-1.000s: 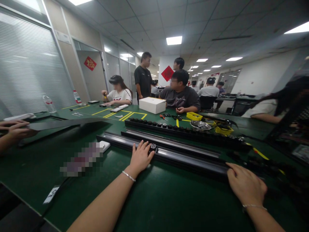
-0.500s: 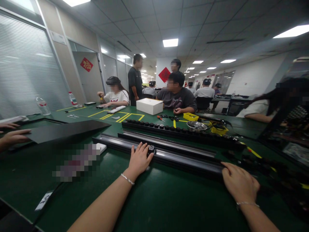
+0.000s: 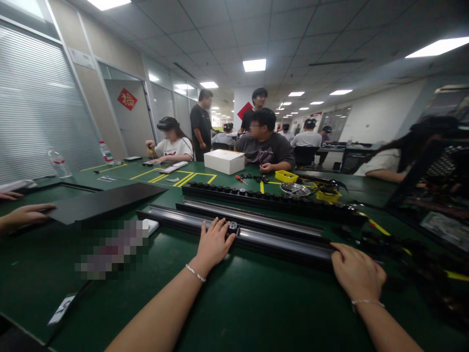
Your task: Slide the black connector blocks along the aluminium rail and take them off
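Note:
A long black rail [image 3: 278, 242] lies across the green table [image 3: 234, 303] in front of me. My left hand [image 3: 212, 242] rests flat on its middle with the fingers spread, the fingertips beside a small black socket part [image 3: 232, 227] set in the rail. My right hand [image 3: 357, 274] lies over the rail's right stretch, palm down, fingers curved over its near edge. A second rail [image 3: 252, 217] lies just behind, and a third black strip [image 3: 271, 200] carries several round black knobs.
A white box [image 3: 224, 161], a yellow tray [image 3: 286, 176], a metal bowl [image 3: 295, 188] and small tools sit further back. A black panel [image 3: 104, 201] lies at left under another person's hands [image 3: 25, 214]. Several people sit or stand beyond the table. Water bottles [image 3: 56, 164] stand at far left.
The view has drifted slightly left and down. My hands stay on the rail; the right hand has slid a little left along it.

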Tool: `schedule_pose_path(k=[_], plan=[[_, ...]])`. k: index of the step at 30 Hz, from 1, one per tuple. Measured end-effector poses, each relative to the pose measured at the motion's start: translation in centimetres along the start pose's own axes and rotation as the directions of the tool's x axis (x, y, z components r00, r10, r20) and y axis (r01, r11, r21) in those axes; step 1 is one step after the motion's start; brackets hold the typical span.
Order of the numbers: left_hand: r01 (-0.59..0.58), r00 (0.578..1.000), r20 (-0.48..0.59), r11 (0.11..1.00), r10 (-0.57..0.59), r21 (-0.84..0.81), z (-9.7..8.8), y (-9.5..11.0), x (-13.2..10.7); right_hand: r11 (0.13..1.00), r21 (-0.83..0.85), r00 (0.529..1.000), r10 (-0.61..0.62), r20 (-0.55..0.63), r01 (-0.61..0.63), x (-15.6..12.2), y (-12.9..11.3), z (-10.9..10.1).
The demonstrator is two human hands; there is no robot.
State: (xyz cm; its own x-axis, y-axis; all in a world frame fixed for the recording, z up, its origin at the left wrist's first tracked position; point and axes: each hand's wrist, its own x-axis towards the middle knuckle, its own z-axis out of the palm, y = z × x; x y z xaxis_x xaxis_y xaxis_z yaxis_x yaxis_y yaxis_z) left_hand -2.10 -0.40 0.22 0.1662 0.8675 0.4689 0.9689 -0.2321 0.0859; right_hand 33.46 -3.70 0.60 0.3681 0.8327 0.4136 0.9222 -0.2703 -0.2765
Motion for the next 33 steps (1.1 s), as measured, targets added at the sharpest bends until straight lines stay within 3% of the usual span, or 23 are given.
schedule_pose_path(k=[22, 33], plan=[[-0.004, 1.000, -0.011, 1.000, 0.004, -0.025, -0.1, 1.9, -0.1, 1.000, -0.004, 1.000, 0.018, 0.014, -0.018, 0.1, -0.4, -0.4], [-0.012, 1.000, -0.023, 0.999, 0.011, -0.037, 0.2, 2.1, -0.1, 1.000, 0.000, 1.000, 0.018, 0.007, -0.018, 0.5, 0.3, 0.4]])
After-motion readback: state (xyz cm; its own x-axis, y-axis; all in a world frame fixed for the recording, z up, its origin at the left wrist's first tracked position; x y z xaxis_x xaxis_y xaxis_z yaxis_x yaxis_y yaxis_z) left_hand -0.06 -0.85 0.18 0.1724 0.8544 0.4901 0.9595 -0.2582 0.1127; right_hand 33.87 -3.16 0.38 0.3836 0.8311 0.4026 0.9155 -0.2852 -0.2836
